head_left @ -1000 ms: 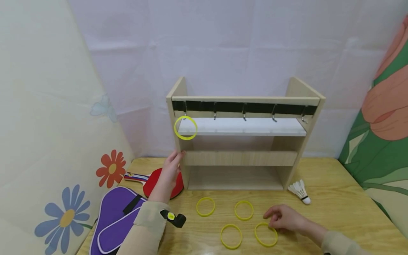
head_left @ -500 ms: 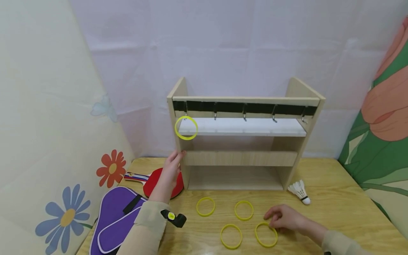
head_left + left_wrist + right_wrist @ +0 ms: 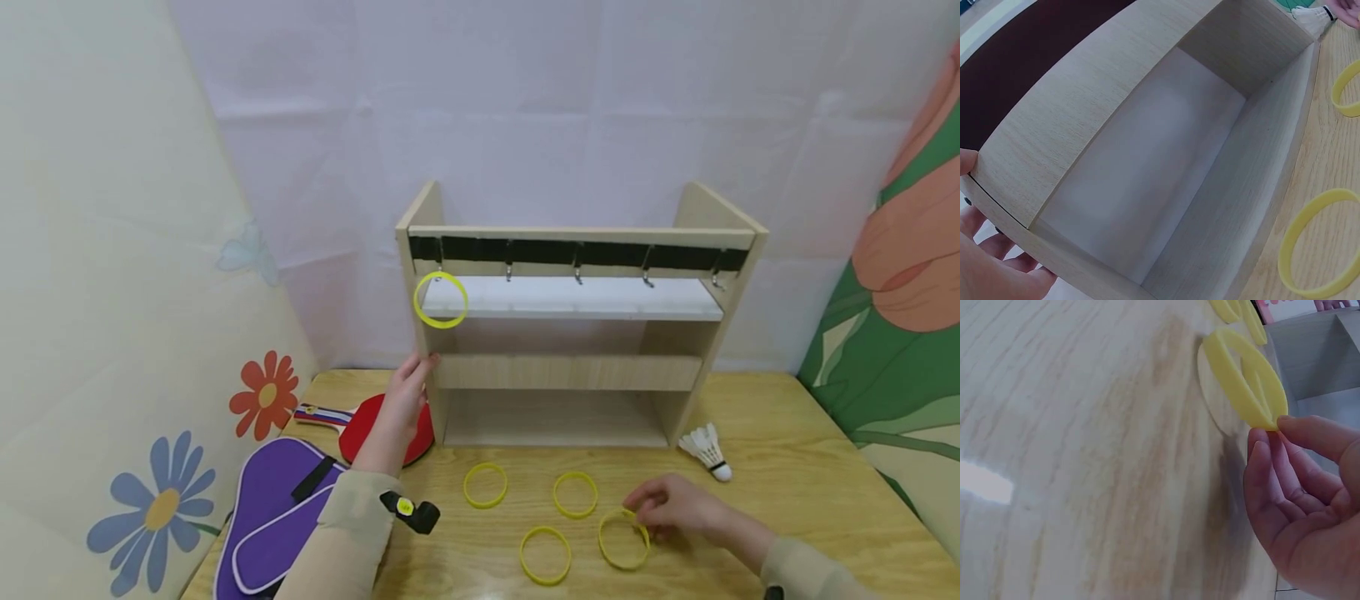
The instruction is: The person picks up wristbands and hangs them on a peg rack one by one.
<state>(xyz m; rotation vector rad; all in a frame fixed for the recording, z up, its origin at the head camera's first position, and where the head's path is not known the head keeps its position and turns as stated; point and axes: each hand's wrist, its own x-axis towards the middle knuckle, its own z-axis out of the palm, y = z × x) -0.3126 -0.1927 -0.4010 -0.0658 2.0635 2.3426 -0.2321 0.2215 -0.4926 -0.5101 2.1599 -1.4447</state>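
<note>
My right hand (image 3: pixel 675 508) pinches a yellow wristband (image 3: pixel 1235 381) between thumb and fingers. In the right wrist view this band is tilted, partly raised off the table. My left hand (image 3: pixel 407 396) grips the left side panel of a small wooden shelf (image 3: pixel 566 372), its thumb on the front in the left wrist view. Along the shelf's top runs a black strip with several metal hooks (image 3: pixel 578 273). From the leftmost hook hangs another yellow wristband (image 3: pixel 441 325). More wristbands lie flat on the table: one at left (image 3: pixel 485 507), one in the middle (image 3: pixel 575 516), one nearer me (image 3: pixel 545 583).
A red table tennis paddle (image 3: pixel 367 429) lies left of the shelf, partly behind my left forearm. Closer to me is a purple paddle case (image 3: pixel 273 492). A white shuttlecock (image 3: pixel 703 450) rests by the shelf's right foot. Fabric backdrops border the wooden table (image 3: pixel 795 467).
The wristband under my right hand has its near-hand edge lifted and has shifted slightly away from me, along with the hand. My left hand keeps its hold on the shelf.
</note>
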